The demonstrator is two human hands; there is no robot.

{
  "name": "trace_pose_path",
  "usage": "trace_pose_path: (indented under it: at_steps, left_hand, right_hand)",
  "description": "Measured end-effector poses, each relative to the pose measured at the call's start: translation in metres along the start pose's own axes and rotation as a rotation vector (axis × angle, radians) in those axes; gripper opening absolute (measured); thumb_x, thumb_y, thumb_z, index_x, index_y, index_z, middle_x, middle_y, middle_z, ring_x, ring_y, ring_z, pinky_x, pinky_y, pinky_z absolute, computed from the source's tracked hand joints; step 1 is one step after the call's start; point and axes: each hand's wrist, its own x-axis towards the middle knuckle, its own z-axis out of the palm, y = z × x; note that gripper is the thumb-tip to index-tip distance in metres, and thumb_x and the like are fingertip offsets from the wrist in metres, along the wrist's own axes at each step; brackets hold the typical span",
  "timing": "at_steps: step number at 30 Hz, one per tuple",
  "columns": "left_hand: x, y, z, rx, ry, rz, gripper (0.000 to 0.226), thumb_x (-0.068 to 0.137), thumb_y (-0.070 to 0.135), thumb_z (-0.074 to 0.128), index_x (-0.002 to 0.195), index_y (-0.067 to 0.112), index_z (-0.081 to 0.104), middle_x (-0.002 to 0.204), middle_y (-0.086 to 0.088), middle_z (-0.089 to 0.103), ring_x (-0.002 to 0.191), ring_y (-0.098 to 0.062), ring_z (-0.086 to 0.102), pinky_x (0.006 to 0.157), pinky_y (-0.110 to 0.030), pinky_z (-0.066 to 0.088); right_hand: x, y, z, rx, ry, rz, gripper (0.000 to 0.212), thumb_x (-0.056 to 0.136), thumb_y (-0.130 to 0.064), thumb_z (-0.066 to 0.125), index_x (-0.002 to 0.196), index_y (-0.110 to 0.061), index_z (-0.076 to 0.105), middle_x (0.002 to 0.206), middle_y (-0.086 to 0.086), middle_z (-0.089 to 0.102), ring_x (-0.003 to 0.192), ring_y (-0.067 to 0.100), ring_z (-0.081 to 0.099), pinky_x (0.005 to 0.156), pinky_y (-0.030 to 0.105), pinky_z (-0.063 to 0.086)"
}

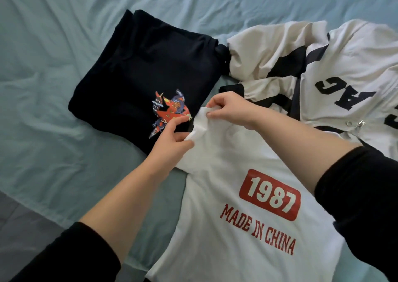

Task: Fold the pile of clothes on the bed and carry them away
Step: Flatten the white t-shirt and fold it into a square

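Far left: rumpled pale-blue bed. Next, lying flat on it, a folded black shirt with a red print by its near corner. Over that corner, left hand, thumb and fingers pinching a bunched white fold of the tee. Just right and farther off, right hand, pinching the same fold higher up. Tee spread print-up on the bed, red "1987 MADE IN CHINA" showing, raised fold overlapping the black shirt. Far right: crumpled white jacket with dark letters and a zip, touching the black shirt, partly under the right forearm.
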Motion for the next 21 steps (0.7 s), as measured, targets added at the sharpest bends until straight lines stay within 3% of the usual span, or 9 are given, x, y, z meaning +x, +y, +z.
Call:
trace_pose_path:
  at_steps: [3, 6, 7, 9, 10, 12, 14, 16, 21]
  left_hand:
    - [0.011, 0.016, 0.006, 0.01, -0.039, -0.027, 0.07, 0.078, 0.03, 0.079, 0.136, 0.038, 0.039, 0.091, 0.011, 0.075, 0.084, -0.004, 0.071, 0.074, -0.027, 0.05]
    - [0.022, 0.032, 0.013, 0.067, -0.08, 0.011, 0.086, 0.076, 0.028, 0.082, 0.143, 0.041, 0.03, 0.092, 0.004, 0.072, 0.075, -0.009, 0.067, 0.069, -0.032, 0.054]
    - [0.025, 0.037, 0.015, 0.081, -0.082, 0.036, 0.081, 0.077, 0.025, 0.081, 0.143, 0.036, 0.035, 0.098, 0.0, 0.07, 0.082, -0.013, 0.067, 0.077, -0.037, 0.057]
    - [0.03, 0.044, 0.018, 0.14, -0.012, 0.108, 0.043, 0.084, 0.024, 0.074, 0.125, 0.023, 0.06, 0.104, -0.009, 0.071, 0.097, -0.025, 0.068, 0.09, -0.05, 0.054]
    - [0.03, 0.047, 0.019, 0.182, 0.049, 0.132, 0.025, 0.089, 0.027, 0.069, 0.112, 0.019, 0.068, 0.102, -0.015, 0.071, 0.095, -0.029, 0.068, 0.089, -0.054, 0.053]
    - [0.031, 0.049, 0.016, 0.246, 0.168, 0.158, 0.026, 0.094, 0.033, 0.059, 0.095, 0.009, 0.069, 0.094, -0.022, 0.069, 0.079, -0.029, 0.064, 0.077, -0.053, 0.053]
    - [0.032, 0.05, 0.009, 0.314, 0.248, 0.193, 0.034, 0.096, 0.036, 0.053, 0.089, 0.005, 0.063, 0.079, -0.014, 0.063, 0.07, -0.019, 0.053, 0.062, -0.042, 0.046]
    - [0.032, 0.049, 0.004, 0.394, 0.303, 0.218, 0.034, 0.098, 0.036, 0.048, 0.085, 0.006, 0.056, 0.072, -0.003, 0.053, 0.065, -0.015, 0.045, 0.059, -0.033, 0.037]
    - [0.038, 0.048, 0.0, 0.601, 0.344, 0.27, 0.03, 0.1, 0.035, 0.043, 0.073, 0.022, 0.046, 0.069, 0.004, 0.049, 0.06, -0.012, 0.043, 0.053, -0.031, 0.033]
  right_hand:
    - [-0.013, -0.012, -0.011, 0.075, -0.053, -0.073, 0.013, 0.081, -0.003, 0.063, 0.088, -0.012, 0.07, 0.086, 0.001, 0.068, 0.072, 0.013, 0.059, 0.067, 0.025, 0.049]
    - [-0.018, -0.02, -0.017, 0.133, -0.125, -0.111, 0.017, 0.082, 0.003, 0.06, 0.089, -0.009, 0.069, 0.105, 0.015, 0.07, 0.092, 0.029, 0.063, 0.089, 0.041, 0.051]
    - [-0.019, -0.02, -0.02, 0.169, -0.132, -0.112, 0.016, 0.082, 0.002, 0.063, 0.093, -0.009, 0.068, 0.106, 0.015, 0.07, 0.09, 0.025, 0.063, 0.088, 0.039, 0.051]
    - [-0.019, -0.012, -0.029, 0.193, -0.103, -0.074, 0.019, 0.083, -0.013, 0.072, 0.101, -0.012, 0.064, 0.099, 0.01, 0.07, 0.081, 0.011, 0.063, 0.071, 0.024, 0.053]
    - [-0.02, -0.005, -0.036, 0.153, -0.082, -0.031, 0.028, 0.08, -0.025, 0.077, 0.103, -0.016, 0.063, 0.095, 0.006, 0.069, 0.076, 0.007, 0.062, 0.064, 0.018, 0.05]
    - [-0.025, 0.017, -0.051, -0.037, -0.081, 0.091, 0.04, 0.074, -0.042, 0.08, 0.102, -0.021, 0.062, 0.092, -0.002, 0.068, 0.074, 0.007, 0.063, 0.064, 0.021, 0.051]
    - [-0.032, 0.043, -0.063, -0.327, -0.1, 0.186, 0.036, 0.074, -0.046, 0.078, 0.097, -0.022, 0.066, 0.091, -0.007, 0.068, 0.084, 0.012, 0.064, 0.083, 0.033, 0.053]
    - [-0.039, 0.065, -0.069, -0.474, -0.041, 0.226, 0.024, 0.078, -0.041, 0.074, 0.09, -0.022, 0.069, 0.088, -0.013, 0.066, 0.094, 0.015, 0.063, 0.094, 0.041, 0.047]
    - [-0.039, 0.085, -0.07, -0.412, 0.26, 0.177, 0.009, 0.094, -0.029, 0.055, 0.093, -0.021, 0.06, 0.093, -0.005, 0.062, 0.098, 0.025, 0.059, 0.09, 0.04, 0.043]
